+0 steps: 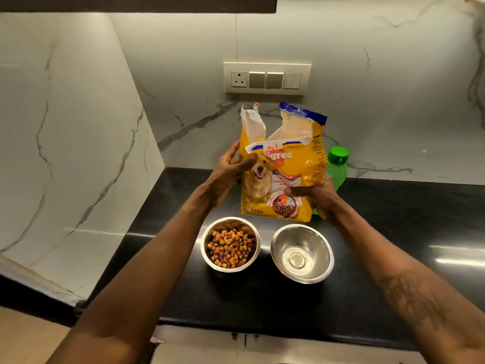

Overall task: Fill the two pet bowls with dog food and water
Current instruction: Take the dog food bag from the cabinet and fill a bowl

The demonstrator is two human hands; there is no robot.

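Note:
A yellow dog food bag (pixel 280 177) with a torn-open top stands upright at the back of the black counter. My left hand (pixel 231 172) grips its left edge, and my right hand (pixel 316 195) holds its lower right corner. In front of the bag sit two steel bowls side by side. The left bowl (pixel 210 254) is filled with brown kibble (pixel 231 248). The right bowl (pixel 301 253) has nothing in it. A green bottle (pixel 337 166) with a green cap stands behind the bag, partly hidden by it.
The black counter (pixel 393 232) runs to the right and ends at a front edge near me. White marble walls close off the back and the left side. A switch panel (pixel 266 78) is mounted on the back wall above the bag.

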